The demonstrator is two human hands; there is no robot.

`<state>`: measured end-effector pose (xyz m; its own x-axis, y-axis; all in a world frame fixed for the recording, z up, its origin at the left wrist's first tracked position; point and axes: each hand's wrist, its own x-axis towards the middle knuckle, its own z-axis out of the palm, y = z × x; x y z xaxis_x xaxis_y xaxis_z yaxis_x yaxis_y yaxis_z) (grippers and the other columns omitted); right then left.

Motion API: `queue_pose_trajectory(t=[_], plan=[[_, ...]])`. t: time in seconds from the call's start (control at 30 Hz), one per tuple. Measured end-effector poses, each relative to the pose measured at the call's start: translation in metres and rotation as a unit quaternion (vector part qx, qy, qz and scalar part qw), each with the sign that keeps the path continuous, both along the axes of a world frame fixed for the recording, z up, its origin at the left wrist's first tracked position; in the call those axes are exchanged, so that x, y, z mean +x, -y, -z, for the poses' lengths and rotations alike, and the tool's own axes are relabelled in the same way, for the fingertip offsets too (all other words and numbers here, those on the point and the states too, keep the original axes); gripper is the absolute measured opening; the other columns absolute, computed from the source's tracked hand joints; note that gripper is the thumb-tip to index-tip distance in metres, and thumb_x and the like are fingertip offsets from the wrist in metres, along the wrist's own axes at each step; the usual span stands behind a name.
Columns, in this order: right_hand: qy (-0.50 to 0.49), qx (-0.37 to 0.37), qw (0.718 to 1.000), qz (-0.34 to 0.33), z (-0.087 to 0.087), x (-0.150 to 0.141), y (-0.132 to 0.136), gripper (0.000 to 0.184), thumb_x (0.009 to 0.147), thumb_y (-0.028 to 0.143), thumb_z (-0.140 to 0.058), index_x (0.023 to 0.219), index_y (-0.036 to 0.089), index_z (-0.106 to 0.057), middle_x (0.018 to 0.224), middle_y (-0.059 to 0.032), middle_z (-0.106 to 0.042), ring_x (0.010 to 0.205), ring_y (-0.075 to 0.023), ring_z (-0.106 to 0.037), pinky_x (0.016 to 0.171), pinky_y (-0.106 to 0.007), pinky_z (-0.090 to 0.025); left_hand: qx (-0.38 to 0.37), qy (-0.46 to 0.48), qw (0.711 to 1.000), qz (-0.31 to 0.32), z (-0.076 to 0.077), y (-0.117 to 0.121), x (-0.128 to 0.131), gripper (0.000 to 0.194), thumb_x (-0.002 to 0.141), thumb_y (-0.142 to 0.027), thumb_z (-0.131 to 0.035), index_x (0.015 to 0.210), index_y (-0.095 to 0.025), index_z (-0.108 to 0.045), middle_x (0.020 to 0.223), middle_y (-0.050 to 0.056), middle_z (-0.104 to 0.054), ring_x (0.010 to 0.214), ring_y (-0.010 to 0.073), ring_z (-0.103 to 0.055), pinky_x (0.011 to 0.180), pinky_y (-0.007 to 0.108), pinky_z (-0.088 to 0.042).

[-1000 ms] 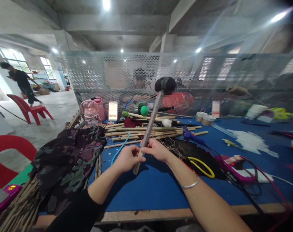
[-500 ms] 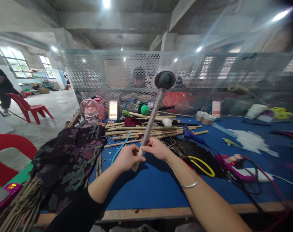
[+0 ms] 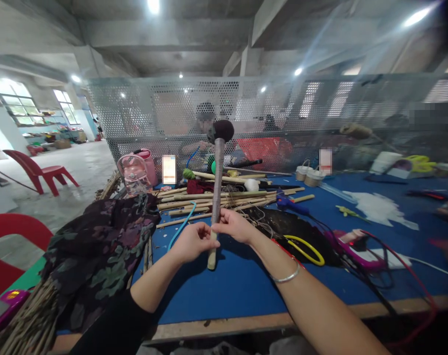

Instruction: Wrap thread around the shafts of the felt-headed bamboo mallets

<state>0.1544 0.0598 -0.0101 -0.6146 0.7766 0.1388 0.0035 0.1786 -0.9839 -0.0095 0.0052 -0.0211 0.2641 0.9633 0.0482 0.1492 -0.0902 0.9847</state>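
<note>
Over the near middle of the blue table (image 3: 194, 301), I hold a stick (image 3: 218, 182) almost upright, its top leaning slightly right. My left hand (image 3: 194, 242) has its thumb and curled fingers closed around the bare lower end (image 3: 212, 259). Just above that, my right hand (image 3: 236, 227) pinches the stick between thumb and fingertips, where the gray wrapping (image 3: 216, 199) stops. Neither grip has more gap than the stick's own thickness. A dark round head (image 3: 224, 130) sits on the far end, in front of the mesh panel (image 3: 135, 111). I cannot tell whether the bottom tip touches the table.

Behind my hands lies a pile of bare sticks (image 3: 187, 201), with a white ball (image 3: 252, 185) on its right part and a green ball (image 3: 214, 167) partly hidden by my stick. A light blue tube (image 3: 182, 227) curves just beyond my left hand. To the left spreads a dark flowered cloth (image 3: 101, 241), with a bundle of twigs (image 3: 27, 318) at the near left corner. To the right are a yellow loop (image 3: 307, 251) and a blue glue gun (image 3: 290, 203). A pink bag (image 3: 137, 170) stands far left, beside a lit phone (image 3: 169, 169).
</note>
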Motion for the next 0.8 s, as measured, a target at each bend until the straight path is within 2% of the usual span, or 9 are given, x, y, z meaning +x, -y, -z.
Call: queue_pose_trajectory(t=[0.13, 0.2, 0.27, 0.33, 0.43, 0.5, 0.67, 0.73, 0.8], plan=[[-0.004, -0.031, 0.998, -0.048, -0.007, 0.008, 0.004, 0.039, 0.061, 0.034, -0.075, 0.087, 0.014, -0.054, 0.067, 0.0043, -0.053, 0.059, -0.0082, -0.049, 0.056, -0.022, -0.039, -0.049, 0.022, 0.994, 0.095, -0.011, 0.005, -0.002, 0.028, 0.063, -0.033, -0.072, 0.07, -0.012, -0.056, 0.06, -0.003, -0.049, 0.053, 0.0059, -0.043, 0.054, 0.022, -0.035], [-0.001, -0.023, 0.999, -0.043, -0.007, 0.008, 0.004, 0.037, 0.062, 0.034, -0.074, 0.086, 0.014, -0.054, 0.065, 0.0047, -0.051, 0.057, -0.0078, -0.048, 0.054, -0.021, -0.037, -0.063, 0.031, 0.991, 0.115, -0.013, 0.007, -0.002, 0.028, 0.065, -0.036, -0.071, 0.072, -0.012, -0.057, 0.061, -0.003, -0.049, 0.052, 0.0055, -0.043, 0.053, 0.022, -0.036], [0.004, -0.009, 1.0, -0.024, -0.005, 0.005, 0.003, 0.037, 0.061, 0.034, -0.075, 0.083, 0.014, -0.053, 0.065, 0.0043, -0.051, 0.058, -0.0081, -0.048, 0.054, -0.022, -0.037, -0.063, 0.029, 0.994, 0.091, -0.009, 0.006, -0.001, 0.031, 0.064, -0.035, -0.071, 0.079, -0.013, -0.056, 0.065, -0.003, -0.05, 0.053, 0.0066, -0.046, 0.052, 0.022, -0.038], [0.009, -0.001, 1.0, -0.016, -0.002, 0.001, 0.003, 0.037, 0.062, 0.034, -0.075, 0.082, 0.015, -0.051, 0.067, 0.0035, -0.053, 0.06, -0.009, -0.05, 0.055, -0.022, -0.039, -0.051, 0.009, 0.998, 0.039, -0.004, 0.005, 0.0, 0.035, 0.061, -0.032, -0.074, 0.083, -0.015, -0.053, 0.066, -0.003, -0.051, 0.053, 0.008, -0.049, 0.049, 0.022, -0.039], [0.006, -0.005, 1.0, -0.012, 0.0, -0.002, 0.003, 0.037, 0.062, 0.033, -0.074, 0.082, 0.015, -0.05, 0.069, 0.0031, -0.054, 0.061, -0.0098, -0.052, 0.058, -0.023, -0.041, -0.036, -0.023, 0.999, -0.009, -0.001, 0.005, 0.001, 0.034, 0.056, -0.027, -0.076, 0.072, -0.015, -0.048, 0.058, -0.005, -0.048, 0.048, 0.0072, -0.045, 0.045, 0.021, -0.037], [0.003, -0.011, 1.0, -0.013, -0.002, -0.001, 0.004, 0.037, 0.061, 0.032, -0.075, 0.083, 0.014, -0.051, 0.069, 0.0031, -0.054, 0.062, -0.0096, -0.053, 0.059, -0.023, -0.041, -0.042, -0.019, 0.999, 0.002, -0.004, 0.006, 0.0, 0.032, 0.057, -0.027, -0.075, 0.066, -0.015, -0.047, 0.056, -0.006, -0.045, 0.048, 0.0059, -0.043, 0.046, 0.021, -0.036], [-0.008, -0.046, 0.998, -0.042, -0.003, 0.003, 0.006, 0.04, 0.06, 0.031, -0.076, 0.087, 0.013, -0.054, 0.067, 0.0037, -0.055, 0.06, -0.0089, -0.053, 0.057, -0.022, -0.041, -0.092, 0.014, 0.987, 0.128, -0.014, 0.011, 0.001, 0.029, 0.068, -0.037, -0.067, 0.076, -0.012, -0.055, 0.064, -0.002, -0.05, 0.054, 0.0065, -0.044, 0.052, 0.021, -0.035], [-0.011, -0.045, 0.998, -0.03, -0.001, 0.001, 0.005, 0.04, 0.058, 0.032, -0.077, 0.084, 0.013, -0.053, 0.067, 0.0035, -0.056, 0.059, -0.0092, -0.054, 0.057, -0.022, -0.041, -0.07, 0.014, 0.991, 0.115, -0.012, 0.01, 0.001, 0.031, 0.068, -0.037, -0.067, 0.083, -0.013, -0.055, 0.069, -0.001, -0.051, 0.057, 0.0072, -0.044, 0.053, 0.022, -0.035], [-0.012, -0.042, 0.999, -0.024, 0.001, -0.002, 0.004, 0.04, 0.058, 0.032, -0.077, 0.083, 0.014, -0.051, 0.069, 0.0024, -0.058, 0.061, -0.0103, -0.055, 0.059, -0.023, -0.042, -0.008, -0.015, 0.998, 0.055, -0.008, 0.007, 0.0, 0.033, 0.064, -0.035, -0.071, 0.084, -0.014, -0.054, 0.069, -0.003, -0.05, 0.058, 0.0076, -0.043, 0.053, 0.022, -0.034]])
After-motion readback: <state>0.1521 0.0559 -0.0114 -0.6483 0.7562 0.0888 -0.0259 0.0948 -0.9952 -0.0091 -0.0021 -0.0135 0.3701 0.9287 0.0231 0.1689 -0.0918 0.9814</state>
